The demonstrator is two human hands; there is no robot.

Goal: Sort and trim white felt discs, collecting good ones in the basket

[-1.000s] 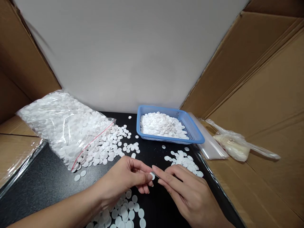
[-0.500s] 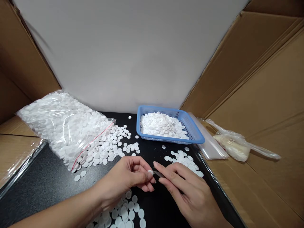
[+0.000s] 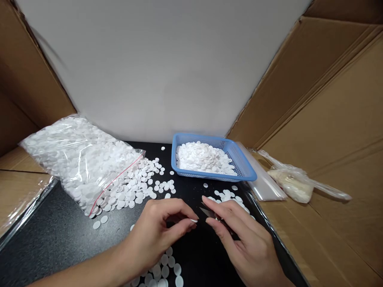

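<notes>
My left hand [image 3: 163,229] is closed, pinching a small round white disc [image 3: 194,220] edge-on between thumb and fingertips. My right hand [image 3: 245,237] is wrapped round small scissors [image 3: 207,212]; their pointed metal blades show past the fingertips, while the handles are mostly hidden in the palm. A short gap separates the blade tips from the disc. Under my left forearm lies a spread of white discs [image 3: 165,271]. Another group of discs [image 3: 226,195] lies just beyond my right hand and is partly covered by it.
A blue perforated basket [image 3: 176,169] holds a heap of white discs. At the left, a large clear zip bag [image 3: 80,155] spills discs onto the black tabletop [image 3: 80,235]. Flat plastic bags [image 3: 266,185] and a knotted bag [image 3: 295,185] lie right. Cardboard walls [image 3: 338,95] flank the table.
My hands have drawn slightly apart, and the blades have moved right, away from the disc. The disc has turned from face-up to edge-on as my left fingers curled.
</notes>
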